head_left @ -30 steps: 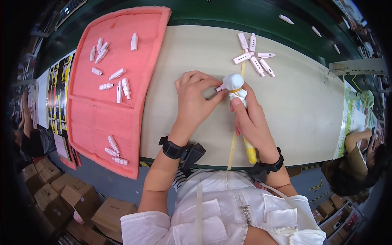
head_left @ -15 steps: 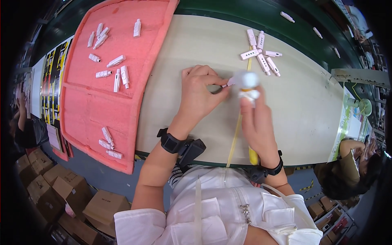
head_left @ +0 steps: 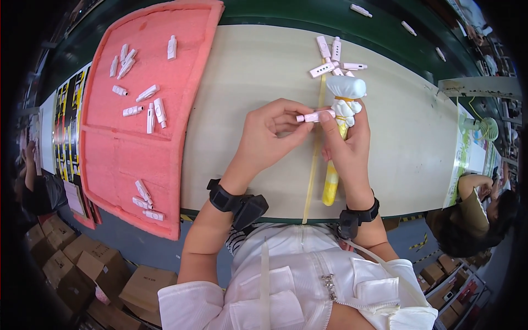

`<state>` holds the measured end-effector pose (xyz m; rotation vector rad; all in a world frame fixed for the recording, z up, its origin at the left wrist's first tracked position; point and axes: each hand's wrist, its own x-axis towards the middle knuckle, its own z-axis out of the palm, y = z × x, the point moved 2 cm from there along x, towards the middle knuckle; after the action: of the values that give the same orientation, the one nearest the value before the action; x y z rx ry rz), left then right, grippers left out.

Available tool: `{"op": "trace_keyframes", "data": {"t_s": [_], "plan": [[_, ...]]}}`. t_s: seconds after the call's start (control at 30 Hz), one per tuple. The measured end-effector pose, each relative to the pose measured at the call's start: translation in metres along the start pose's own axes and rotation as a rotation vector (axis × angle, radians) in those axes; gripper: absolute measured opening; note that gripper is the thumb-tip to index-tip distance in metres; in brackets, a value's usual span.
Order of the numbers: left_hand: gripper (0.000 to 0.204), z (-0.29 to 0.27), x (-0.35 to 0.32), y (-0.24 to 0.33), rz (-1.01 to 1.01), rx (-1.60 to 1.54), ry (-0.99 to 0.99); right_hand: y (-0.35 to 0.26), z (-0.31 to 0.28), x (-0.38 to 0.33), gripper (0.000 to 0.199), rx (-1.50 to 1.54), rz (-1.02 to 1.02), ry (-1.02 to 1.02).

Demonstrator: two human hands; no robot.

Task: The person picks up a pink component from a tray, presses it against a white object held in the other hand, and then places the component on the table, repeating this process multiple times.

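Observation:
Between the fingertips of my left hand (head_left: 272,129) lies a small pale pink stick-shaped device (head_left: 314,116), held sideways with its narrow tip to the left. My right hand (head_left: 351,146) is closed around a mallet (head_left: 346,88) with a head wrapped in white cloth, tied with yellow bands, and a yellow handle pointing down. The right thumb also presses on the device's right end. Just beyond the mallet head, a cluster of similar pink devices (head_left: 322,69) lies on the bench, partly hidden by the mallet.
At left, a pink foam-lined tray (head_left: 129,159) carries several more pink devices (head_left: 155,113). A yellow tape line (head_left: 312,190) crosses the beige bench top (head_left: 242,66). Beyond it, more devices lie on a green belt (head_left: 308,15). A small green fan (head_left: 488,129) and another person are at right.
The mallet, blurred and upright before, is now still, its yellow handle in full sight. My right thumb has come onto the pink device. The whole view has shifted slightly.

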<state>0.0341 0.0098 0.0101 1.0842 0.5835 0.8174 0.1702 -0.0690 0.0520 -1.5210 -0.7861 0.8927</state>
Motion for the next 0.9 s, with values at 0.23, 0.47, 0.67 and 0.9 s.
{"op": "trace_keyframes", "data": {"t_s": [0.23, 0.47, 0.67, 0.9], "plan": [[0.020, -0.002, 0.000, -0.002, 0.021, -0.008, -0.014, 0.005, 0.002, 0.000, 0.050, -0.046, -0.130, -0.019], [0.020, -0.003, 0.000, 0.009, 0.087, 0.151, 0.005, 0.014, -0.001, 0.002, 0.056, -0.058, -0.143, -0.008], [0.032, -0.064, 0.034, 0.063, 0.343, -0.152, 0.827, 0.004, -0.007, 0.003, 0.064, -0.035, -0.007, -0.029], [0.039, -0.119, 0.156, 0.064, 0.640, 0.660, 0.441, 0.019, -0.004, 0.003, 0.068, -0.169, -0.102, -0.060]]}}
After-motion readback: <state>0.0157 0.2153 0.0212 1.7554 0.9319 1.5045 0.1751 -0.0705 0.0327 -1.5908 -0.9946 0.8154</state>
